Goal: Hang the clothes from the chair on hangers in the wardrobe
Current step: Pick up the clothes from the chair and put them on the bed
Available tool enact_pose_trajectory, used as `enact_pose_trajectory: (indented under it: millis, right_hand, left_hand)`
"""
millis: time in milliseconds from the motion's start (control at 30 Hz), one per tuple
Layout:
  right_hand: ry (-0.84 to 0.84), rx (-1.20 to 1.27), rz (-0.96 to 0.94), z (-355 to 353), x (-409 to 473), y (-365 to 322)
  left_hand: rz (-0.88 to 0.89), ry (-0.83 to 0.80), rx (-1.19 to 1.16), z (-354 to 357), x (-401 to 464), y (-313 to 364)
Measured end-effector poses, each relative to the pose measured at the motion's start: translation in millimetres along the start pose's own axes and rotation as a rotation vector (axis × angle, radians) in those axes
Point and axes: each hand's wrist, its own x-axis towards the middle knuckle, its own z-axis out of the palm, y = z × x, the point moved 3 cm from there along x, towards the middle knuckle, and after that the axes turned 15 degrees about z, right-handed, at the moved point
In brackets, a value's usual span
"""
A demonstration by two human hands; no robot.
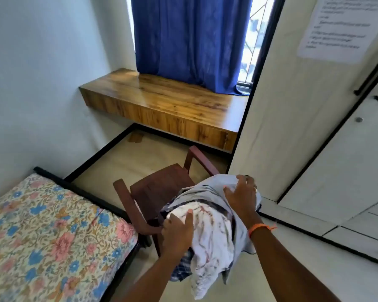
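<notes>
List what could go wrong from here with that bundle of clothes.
1. The clothes bundle is loose, with ends hanging low; a piece may slip out while the left hand and right hand carry it.
2. The wardrobe doors look closed, and both hands are full.
3. The chair is close by, so dangling fabric might snag on its arm.

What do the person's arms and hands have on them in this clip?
Both forearms are bare, with no sleeves in view and no gloves. The right wrist carries an orange thread band with a loose knotted end sticking out. A ring shows on a finger of the right hand. The left hand wears nothing visible.
</notes>
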Motion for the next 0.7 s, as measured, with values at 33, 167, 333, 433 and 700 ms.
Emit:
enact_pose_trajectory:
  millis: [33, 167, 333, 433, 700]
  right_hand:
    - [-0.054, 0.0, 0.013, -0.7, 15.6, 8.6]
    - [-0.292, -0.078, 0.085, -0.7, 66.6, 34.4]
    - [-0.588, 0.184, 0.207, 7.9, 87.4, 55.1]
    - [-0.579, 0.254, 0.209, 12.3, 80.7, 57.8]
    - [-0.623, 0.27, 0.191, 18.5, 45.3, 62.3]
  left_hand:
    - [-0.05, 0.032, -0.003, 6.5, 1.7, 5.4]
    - [-0.208, 0.146, 0.081, 24.2, 1.8, 13.8]
    - [-0.258, 0.182, 0.281, 39.4, 4.0, 26.3]
    - [-0.279, 0.184, 0.247, 44.0, 9.4, 28.9]
    - [-0.409, 0.4, -0.096, 52.7, -4.8, 51.4]
